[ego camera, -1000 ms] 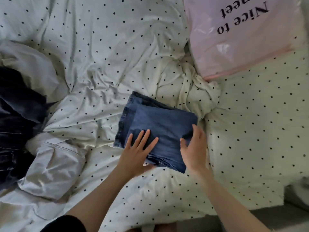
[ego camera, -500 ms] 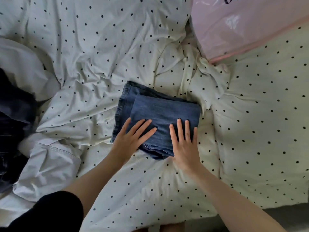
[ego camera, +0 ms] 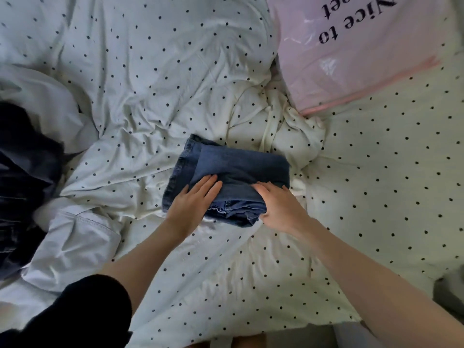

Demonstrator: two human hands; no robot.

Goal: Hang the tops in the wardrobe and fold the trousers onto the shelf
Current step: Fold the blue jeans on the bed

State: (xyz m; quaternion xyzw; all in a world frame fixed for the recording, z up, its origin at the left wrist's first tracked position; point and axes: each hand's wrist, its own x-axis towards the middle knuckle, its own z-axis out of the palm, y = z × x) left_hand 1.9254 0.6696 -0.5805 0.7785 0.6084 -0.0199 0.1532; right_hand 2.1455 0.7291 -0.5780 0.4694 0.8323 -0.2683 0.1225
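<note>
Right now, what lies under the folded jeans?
The folded jeans rest on the dotted bedsheet. Both hands press on top, left hand, right hand. Anything beneath the denim is covered.

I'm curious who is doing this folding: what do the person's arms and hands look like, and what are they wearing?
Two bare human hands, no gloves, and no rings or watch that I can see. The left hand leads back along a bare forearm to a black sleeve that ends around the elbow. The right hand and its arm are uncovered as far as the picture shows.
</note>
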